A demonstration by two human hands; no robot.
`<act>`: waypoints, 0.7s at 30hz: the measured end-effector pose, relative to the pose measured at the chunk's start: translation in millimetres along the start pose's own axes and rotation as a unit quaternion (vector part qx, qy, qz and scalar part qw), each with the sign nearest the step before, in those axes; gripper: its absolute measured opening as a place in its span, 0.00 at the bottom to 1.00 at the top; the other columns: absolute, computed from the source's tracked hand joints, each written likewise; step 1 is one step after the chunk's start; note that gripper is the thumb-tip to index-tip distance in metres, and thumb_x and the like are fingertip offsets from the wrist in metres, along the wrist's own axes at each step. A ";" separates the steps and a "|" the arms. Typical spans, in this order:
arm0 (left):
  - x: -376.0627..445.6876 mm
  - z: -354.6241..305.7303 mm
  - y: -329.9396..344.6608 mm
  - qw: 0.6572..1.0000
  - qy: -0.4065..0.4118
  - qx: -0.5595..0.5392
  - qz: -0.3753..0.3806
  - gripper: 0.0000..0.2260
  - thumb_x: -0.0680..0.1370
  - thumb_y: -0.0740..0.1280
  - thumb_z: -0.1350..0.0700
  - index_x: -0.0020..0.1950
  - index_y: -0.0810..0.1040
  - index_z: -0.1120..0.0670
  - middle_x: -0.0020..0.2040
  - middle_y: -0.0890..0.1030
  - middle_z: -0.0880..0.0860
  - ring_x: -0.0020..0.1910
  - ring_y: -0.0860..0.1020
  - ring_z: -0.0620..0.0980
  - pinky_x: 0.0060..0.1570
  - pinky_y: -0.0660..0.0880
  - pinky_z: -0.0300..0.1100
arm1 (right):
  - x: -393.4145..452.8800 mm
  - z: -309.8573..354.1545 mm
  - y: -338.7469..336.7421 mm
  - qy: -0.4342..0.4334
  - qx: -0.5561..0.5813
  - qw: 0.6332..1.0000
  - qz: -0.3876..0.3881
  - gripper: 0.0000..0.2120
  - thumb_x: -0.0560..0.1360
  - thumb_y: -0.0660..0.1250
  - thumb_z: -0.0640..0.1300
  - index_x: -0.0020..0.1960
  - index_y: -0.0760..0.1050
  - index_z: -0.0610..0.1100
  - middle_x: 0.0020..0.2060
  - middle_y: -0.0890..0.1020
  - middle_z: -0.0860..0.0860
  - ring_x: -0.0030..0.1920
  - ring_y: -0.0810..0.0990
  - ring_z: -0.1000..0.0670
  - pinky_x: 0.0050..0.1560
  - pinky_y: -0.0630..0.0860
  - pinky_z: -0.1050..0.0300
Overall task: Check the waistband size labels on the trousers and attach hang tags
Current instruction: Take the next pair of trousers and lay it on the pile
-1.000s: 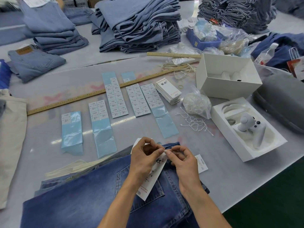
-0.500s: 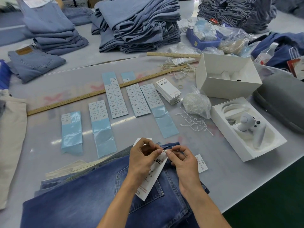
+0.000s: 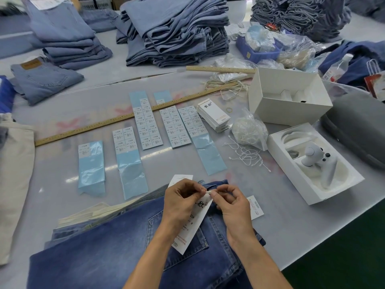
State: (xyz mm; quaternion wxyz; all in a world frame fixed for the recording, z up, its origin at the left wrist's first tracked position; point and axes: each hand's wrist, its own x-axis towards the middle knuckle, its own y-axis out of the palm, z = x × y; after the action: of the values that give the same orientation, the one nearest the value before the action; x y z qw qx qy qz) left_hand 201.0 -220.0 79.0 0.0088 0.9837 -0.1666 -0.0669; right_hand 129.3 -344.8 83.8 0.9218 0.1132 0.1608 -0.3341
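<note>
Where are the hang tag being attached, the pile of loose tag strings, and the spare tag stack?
hang tag (image 3: 192, 225), head view, printed face.
loose tag strings (image 3: 246, 154), head view, middle of tangle.
spare tag stack (image 3: 214, 114), head view, top card.

1. Trousers (image 3: 116, 247) lie at worktop (image 3: 291, 226) near edge, hang tag (image 3: 192, 224) on them.
2. Sticker sheets (image 3: 145, 130) lie behind the trousers.
3. Ruler (image 3: 83, 130) crosses behind the sheets.
4. Open boxes (image 3: 291, 97) sit to the right.

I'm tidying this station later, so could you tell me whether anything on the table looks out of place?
Yes: a white game controller sits in an open white moulded box at the table's right, unrelated to tagging denim. Loose white tag strings also lie scattered beside their clear plastic bag.
</note>
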 end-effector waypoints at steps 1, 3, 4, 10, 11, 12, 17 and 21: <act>-0.2 -0.2 0.1 1.000 -0.001 0.000 0.001 0.07 0.73 0.75 0.71 0.41 0.83 0.60 0.42 0.86 0.54 0.43 0.85 0.51 0.46 0.80 0.38 | -0.1 -0.2 0.2 -0.002 -0.002 1.000 0.001 0.10 0.72 0.77 0.39 0.51 0.79 0.44 0.44 0.87 0.45 0.45 0.86 0.48 0.46 0.80 0.59; -0.2 -0.4 0.0 1.000 -0.002 0.001 0.004 0.07 0.73 0.75 0.71 0.41 0.83 0.60 0.41 0.86 0.54 0.43 0.85 0.51 0.45 0.80 0.38 | -0.4 -0.4 0.6 -0.005 -0.007 1.000 0.000 0.10 0.73 0.77 0.38 0.51 0.79 0.45 0.44 0.87 0.45 0.46 0.87 0.47 0.49 0.82 0.55; -0.2 -0.4 -0.2 1.000 -0.002 0.004 0.006 0.07 0.73 0.75 0.71 0.41 0.83 0.60 0.41 0.86 0.54 0.43 0.85 0.51 0.45 0.80 0.37 | -0.6 -0.8 0.9 -0.008 -0.012 1.000 -0.001 0.10 0.73 0.77 0.38 0.50 0.79 0.45 0.43 0.87 0.45 0.47 0.87 0.46 0.50 0.82 0.54; -0.6 0.5 -0.8 1.000 -0.002 0.007 0.008 0.08 0.73 0.74 0.72 0.41 0.83 0.59 0.41 0.86 0.54 0.43 0.85 0.52 0.46 0.80 0.38 | -0.8 -2.0 0.3 -0.032 -0.036 0.999 -0.018 0.09 0.72 0.78 0.39 0.49 0.80 0.47 0.42 0.86 0.48 0.44 0.85 0.51 0.47 0.78 0.57; -0.4 0.6 -0.6 1.000 -0.002 0.009 0.007 0.08 0.73 0.75 0.71 0.41 0.83 0.60 0.41 0.86 0.54 0.43 0.85 0.51 0.46 0.80 0.38 | -0.8 -2.3 0.3 -0.033 -0.039 0.999 -0.016 0.09 0.72 0.78 0.39 0.48 0.80 0.47 0.42 0.86 0.48 0.45 0.85 0.51 0.48 0.79 0.57; -0.2 0.8 -0.3 1.000 -0.001 0.011 0.006 0.07 0.72 0.75 0.71 0.41 0.83 0.60 0.41 0.86 0.54 0.43 0.85 0.51 0.46 0.80 0.38 | -0.9 -2.4 0.3 -0.036 -0.043 0.998 -0.013 0.09 0.73 0.78 0.39 0.48 0.80 0.48 0.42 0.86 0.48 0.45 0.85 0.50 0.49 0.80 0.55; -0.1 2.0 0.4 1.000 0.001 0.025 0.013 0.07 0.73 0.76 0.70 0.41 0.83 0.59 0.41 0.86 0.53 0.43 0.85 0.49 0.45 0.80 0.37 | -3.7 -2.8 -0.2 -0.075 -0.082 0.994 -0.010 0.12 0.73 0.77 0.39 0.46 0.79 0.54 0.42 0.86 0.50 0.46 0.85 0.51 0.49 0.80 0.58; -0.9 3.3 0.4 0.999 0.014 0.036 0.019 0.06 0.73 0.76 0.67 0.41 0.84 0.57 0.41 0.86 0.52 0.43 0.85 0.50 0.46 0.80 0.38 | -4.6 -3.1 -0.7 -0.106 -0.114 0.988 -0.022 0.12 0.74 0.77 0.39 0.46 0.79 0.55 0.42 0.85 0.52 0.46 0.85 0.52 0.50 0.81 0.56</act>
State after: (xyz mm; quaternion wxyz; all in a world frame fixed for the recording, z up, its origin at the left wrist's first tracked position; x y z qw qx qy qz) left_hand 199.6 -220.1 75.8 -0.0233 0.9809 -0.1875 -0.0471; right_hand 124.9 -341.6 82.6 0.9328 -0.0322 0.1016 -0.3442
